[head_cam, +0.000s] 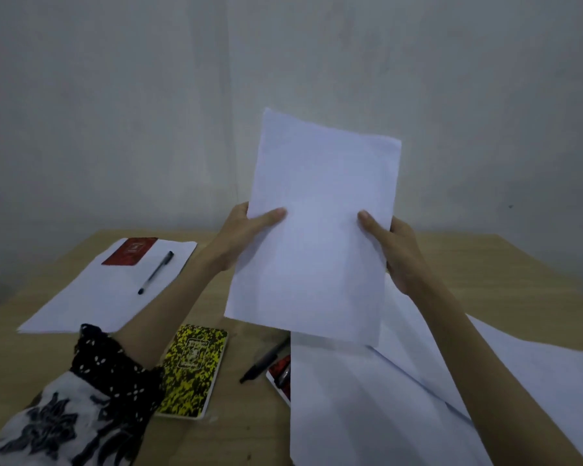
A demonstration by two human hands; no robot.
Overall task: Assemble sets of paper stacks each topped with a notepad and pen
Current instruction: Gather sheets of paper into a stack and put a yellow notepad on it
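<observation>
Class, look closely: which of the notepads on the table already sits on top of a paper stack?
The plain red notepad at far left, lying on a paper stack; the yellow speckled notepad lies on bare table.

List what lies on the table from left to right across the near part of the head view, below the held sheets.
Patterned sleeve → yellow-and-black notepad → black pen → red notepad, partly under paper → loose white sheets.
</observation>
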